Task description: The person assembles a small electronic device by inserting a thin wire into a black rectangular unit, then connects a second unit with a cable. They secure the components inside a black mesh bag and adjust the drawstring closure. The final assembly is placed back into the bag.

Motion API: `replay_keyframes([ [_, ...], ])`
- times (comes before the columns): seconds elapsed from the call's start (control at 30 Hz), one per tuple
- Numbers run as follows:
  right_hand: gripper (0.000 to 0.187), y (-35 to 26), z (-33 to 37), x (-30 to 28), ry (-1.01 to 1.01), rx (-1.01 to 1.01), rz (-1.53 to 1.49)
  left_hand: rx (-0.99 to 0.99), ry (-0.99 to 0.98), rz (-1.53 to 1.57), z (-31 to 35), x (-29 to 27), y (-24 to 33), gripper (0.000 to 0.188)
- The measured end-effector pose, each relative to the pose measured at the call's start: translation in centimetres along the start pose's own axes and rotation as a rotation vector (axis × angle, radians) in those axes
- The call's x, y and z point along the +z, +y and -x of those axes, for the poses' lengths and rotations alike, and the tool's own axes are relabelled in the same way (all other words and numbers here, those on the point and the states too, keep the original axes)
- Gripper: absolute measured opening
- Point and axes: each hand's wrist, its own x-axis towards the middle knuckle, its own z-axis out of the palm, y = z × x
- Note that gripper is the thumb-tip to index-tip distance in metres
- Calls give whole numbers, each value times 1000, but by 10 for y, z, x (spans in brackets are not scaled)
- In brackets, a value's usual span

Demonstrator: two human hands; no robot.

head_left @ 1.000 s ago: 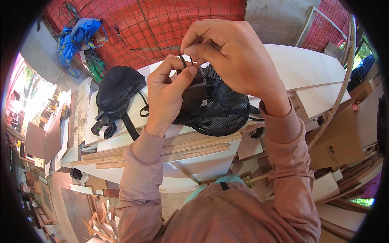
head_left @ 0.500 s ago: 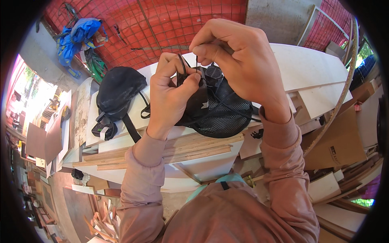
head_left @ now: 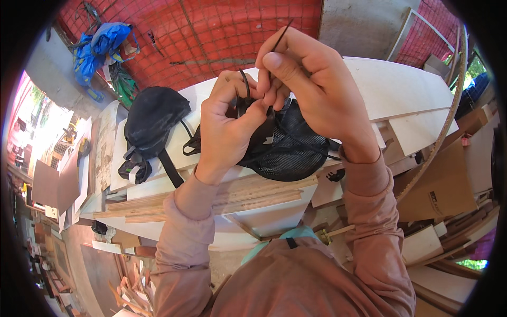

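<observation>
My left hand (head_left: pixel 224 129) is closed, thumb against fingers, on a black cord at the top of a black mesh item (head_left: pixel 288 164); a loop of cord stands up by its fingers. My right hand (head_left: pixel 327 92) pinches a thin black cord (head_left: pixel 281 38), its free end sticking up past the fingertips. The two hands' fingertips nearly meet, hiding the spot between them. Under them the mesh item, with cords across it, lies on a white board (head_left: pixel 406 84). Left of my left hand rests a rounded black fabric item (head_left: pixel 156 119) with a strap (head_left: pixel 170 168).
A small black case (head_left: pixel 135 170) with a white label lies by the fabric item. Plywood strips (head_left: pixel 253 198) lie stacked along the near side. Red sheeting behind a wire grid (head_left: pixel 222 37) stands at the back, blue plastic (head_left: pixel 103 47) hangs left, and cardboard (head_left: pixel 438 185) leans right.
My right hand has come slightly down and right, nearer my left fingers. The cord's end now points up above its fingertips. My left hand has shifted slightly right.
</observation>
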Motion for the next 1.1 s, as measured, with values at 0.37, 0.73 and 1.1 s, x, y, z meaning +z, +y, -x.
replay_keyframes([
  [0.37, 19, -4, -8, 5, -5, -20, 108, -85, 5, 155, -2, 1, 0, 22],
  [0.73, 20, 2, -5, 3, 18, -77, 50, -64, -11, 123, -3, 5, 3, 24],
  [1.1, 11, 13, 7, -20, -132, -2, 136, -82, -10, 4, 0, 0, 3, 12],
])
